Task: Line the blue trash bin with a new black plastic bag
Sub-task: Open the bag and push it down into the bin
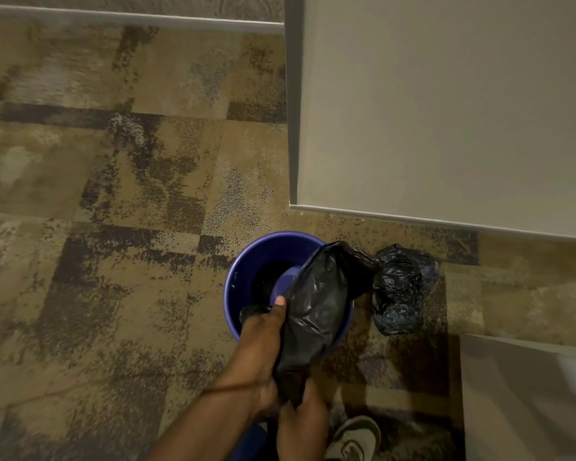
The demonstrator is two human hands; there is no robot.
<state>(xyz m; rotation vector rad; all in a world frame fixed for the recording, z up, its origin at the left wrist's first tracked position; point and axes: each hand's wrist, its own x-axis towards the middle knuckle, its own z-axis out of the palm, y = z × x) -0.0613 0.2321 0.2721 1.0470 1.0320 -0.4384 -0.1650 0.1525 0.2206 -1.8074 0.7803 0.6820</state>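
Both hands [280, 377] pinched the unopened black bag [316, 301] over the blue bin [243, 257]; at three o'clock lay a tied bag [399, 291]; its mouth needed spreading first.

Two bare hands close together: left hand [263, 337] extended forward, thumb up; right hand [301, 424] clenched just below it.

A mottled tan and dark-brown patchwork carpet [130, 201] filled the frame's left and centre. A plain beige wall panel [446, 104] with pale trim occupied the upper right, dimly lit.
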